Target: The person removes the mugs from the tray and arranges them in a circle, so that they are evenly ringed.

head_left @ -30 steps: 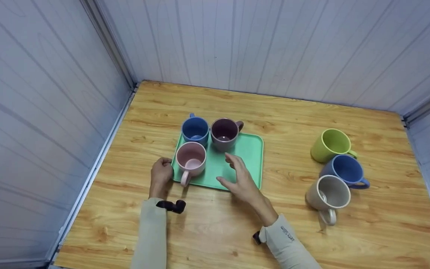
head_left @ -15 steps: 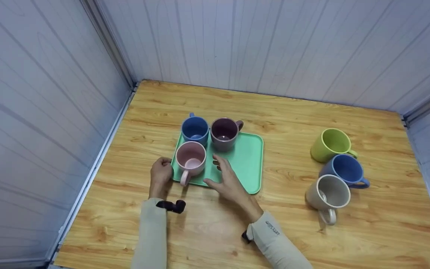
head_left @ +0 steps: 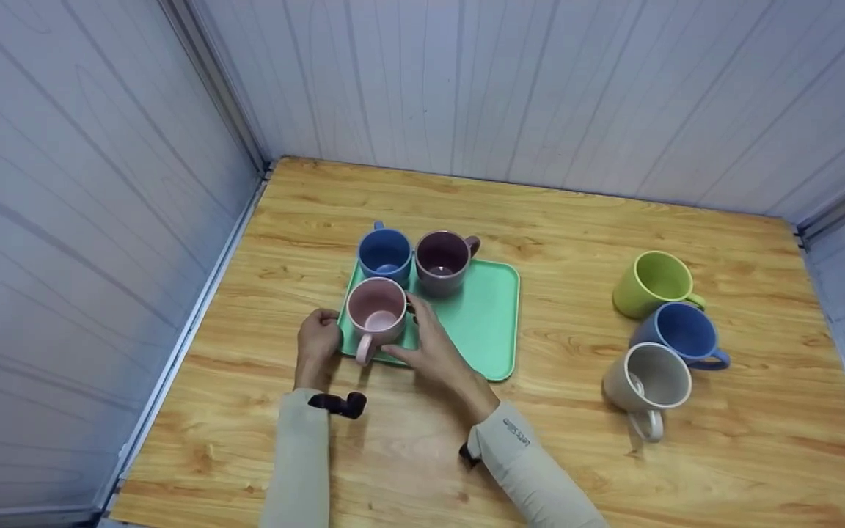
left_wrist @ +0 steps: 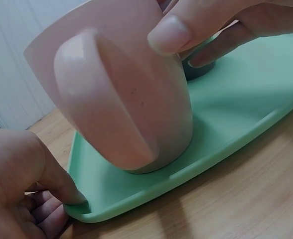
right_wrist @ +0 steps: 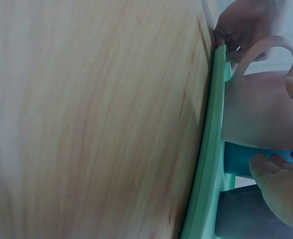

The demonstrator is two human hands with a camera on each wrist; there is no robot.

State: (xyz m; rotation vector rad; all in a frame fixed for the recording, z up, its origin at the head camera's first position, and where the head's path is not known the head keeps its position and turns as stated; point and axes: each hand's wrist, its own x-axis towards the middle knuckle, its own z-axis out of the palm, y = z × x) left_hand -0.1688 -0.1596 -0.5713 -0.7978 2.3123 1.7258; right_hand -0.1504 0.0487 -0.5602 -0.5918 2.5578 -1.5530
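Observation:
On the left end of a green tray (head_left: 477, 323) stands a pink mug (head_left: 376, 312), its handle toward the front. My left hand (head_left: 317, 341) pinches the tray's left front corner, thumb on the rim and fingers curled beneath, as the left wrist view shows. Close around the right side of the pink mug is my right hand (head_left: 433, 352), thumb and fingers spread; whether they touch it I cannot tell. Behind the pink mug on the tray are a blue mug (head_left: 384, 253) and a purple mug (head_left: 442, 262), side by side.
To the right on the wooden table (head_left: 576, 455) stand a yellow-green mug (head_left: 635, 290), another blue mug (head_left: 679, 334) and a beige mug (head_left: 631, 378), close together. Panel walls (head_left: 422, 88) enclose the table at the back and sides.
My right hand has moved left across the tray, up to the pink mug. My left hand has stayed at the tray's corner, and the mugs stand where they were.

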